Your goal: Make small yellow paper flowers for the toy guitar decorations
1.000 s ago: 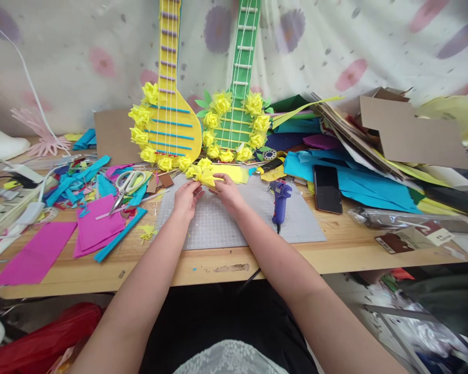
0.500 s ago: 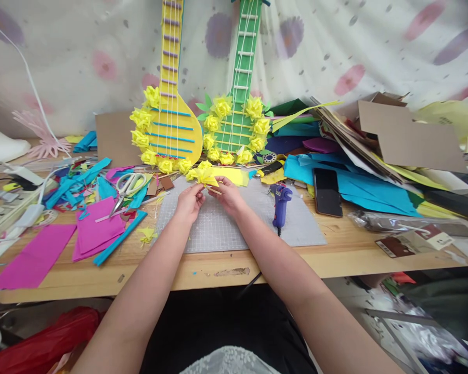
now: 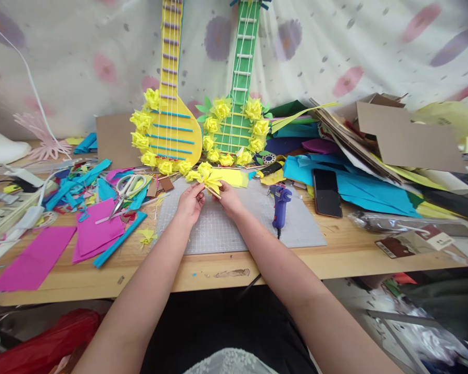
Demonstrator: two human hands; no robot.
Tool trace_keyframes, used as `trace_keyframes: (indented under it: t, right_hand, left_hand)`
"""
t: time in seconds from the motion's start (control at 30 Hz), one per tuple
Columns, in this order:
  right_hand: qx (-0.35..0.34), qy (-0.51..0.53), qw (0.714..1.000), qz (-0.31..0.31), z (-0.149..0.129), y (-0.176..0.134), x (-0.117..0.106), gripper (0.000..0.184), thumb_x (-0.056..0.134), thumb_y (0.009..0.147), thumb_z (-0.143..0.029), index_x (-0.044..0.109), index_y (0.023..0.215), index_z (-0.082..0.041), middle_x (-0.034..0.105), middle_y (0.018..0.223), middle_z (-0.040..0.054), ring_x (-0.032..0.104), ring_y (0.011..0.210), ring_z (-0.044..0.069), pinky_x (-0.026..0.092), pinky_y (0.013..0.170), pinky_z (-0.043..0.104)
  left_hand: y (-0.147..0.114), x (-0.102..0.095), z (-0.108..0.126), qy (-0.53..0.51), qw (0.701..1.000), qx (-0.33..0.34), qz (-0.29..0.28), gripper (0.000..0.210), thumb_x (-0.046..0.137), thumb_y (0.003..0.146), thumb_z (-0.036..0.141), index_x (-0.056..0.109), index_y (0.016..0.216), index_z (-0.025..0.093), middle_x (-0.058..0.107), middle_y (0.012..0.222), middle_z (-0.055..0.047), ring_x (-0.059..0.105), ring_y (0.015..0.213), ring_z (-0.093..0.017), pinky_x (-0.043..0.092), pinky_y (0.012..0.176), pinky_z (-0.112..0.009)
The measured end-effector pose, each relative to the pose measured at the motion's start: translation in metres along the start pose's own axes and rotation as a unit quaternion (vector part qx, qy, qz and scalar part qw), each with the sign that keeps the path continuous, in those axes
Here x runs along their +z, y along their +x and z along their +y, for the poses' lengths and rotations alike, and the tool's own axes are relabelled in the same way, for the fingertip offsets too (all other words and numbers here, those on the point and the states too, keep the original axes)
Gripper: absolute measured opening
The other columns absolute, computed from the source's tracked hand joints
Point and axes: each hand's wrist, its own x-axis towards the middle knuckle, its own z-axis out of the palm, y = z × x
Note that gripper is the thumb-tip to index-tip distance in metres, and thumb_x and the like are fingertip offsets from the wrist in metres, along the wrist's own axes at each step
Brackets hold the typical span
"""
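Above the grey cutting mat (image 3: 214,228), my left hand (image 3: 191,201) and my right hand (image 3: 229,200) meet around a yellow paper flower (image 3: 212,180). My left thumb and fingers pinch its left side. On the other side, my right fingers grip it near a thin wooden stick (image 3: 213,193) that slants out between the hands. Just behind stand a yellow paper guitar (image 3: 175,127) and a green one (image 3: 236,124), both edged with yellow paper flowers. A yellow paper sheet (image 3: 234,176) lies behind my right hand.
A purple glue gun (image 3: 281,205) rests on the mat's right side, near a phone (image 3: 327,192). Scissors (image 3: 127,189), magenta paper (image 3: 97,226) and blue scraps (image 3: 119,240) lie on the left. Cardboard and coloured sheets (image 3: 359,182) are piled at the right.
The yellow flower has turned in my fingers, its petals now spreading toward the right hand. My right fingers have curled in lower around it; both hands remain in nearly the same place.
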Motion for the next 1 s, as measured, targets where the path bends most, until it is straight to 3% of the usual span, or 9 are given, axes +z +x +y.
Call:
trace_keyframes:
  t: [0.1,0.3,0.5,1.0]
  right_hand:
    - [-0.013,-0.002,1.000,0.013,-0.002,-0.001,0.000,0.020,0.062,0.055,-0.022,0.048,0.067,-0.018,0.046,0.053,-0.0095,0.037,0.042,0.003,0.031,0.045,0.018]
    - [-0.022,0.045,0.999,-0.020,-0.007,-0.005,-0.001,0.028,0.067,0.053,-0.031,0.050,0.071,-0.018,0.053,0.066,-0.0066,0.040,0.050,0.003,0.034,0.050,0.018]
    - [-0.029,0.030,0.999,0.020,-0.014,-0.009,-0.001,0.040,0.074,0.046,-0.033,0.047,0.072,-0.019,0.056,0.066,-0.0060,0.047,0.058,0.006,0.035,0.053,0.018]
    - [0.028,0.011,0.999,0.020,-0.012,-0.006,-0.005,0.050,0.076,0.043,-0.032,0.045,0.079,-0.020,0.056,0.063,-0.0074,0.047,0.052,0.005,0.033,0.051,0.018]
  left_hand:
    - [0.001,-0.001,0.000,0.005,1.000,0.005,-0.003,0.013,0.065,0.063,0.010,0.058,0.073,0.013,0.051,0.057,0.006,0.039,0.041,0.000,0.035,0.040,-0.012]
    - [-0.001,0.001,0.000,0.043,0.999,0.014,0.006,0.011,0.065,0.064,0.014,0.056,0.070,0.014,0.050,0.058,0.005,0.043,0.046,-0.002,0.038,0.044,-0.015]
    - [-0.002,0.000,0.002,0.068,0.997,-0.020,0.008,0.012,0.066,0.063,0.015,0.058,0.072,0.014,0.055,0.061,0.003,0.049,0.051,-0.004,0.038,0.045,-0.016]
    - [0.003,-0.006,0.002,0.098,0.995,-0.031,0.005,0.009,0.064,0.063,0.014,0.059,0.070,0.013,0.059,0.065,0.000,0.049,0.049,-0.004,0.039,0.047,-0.016]
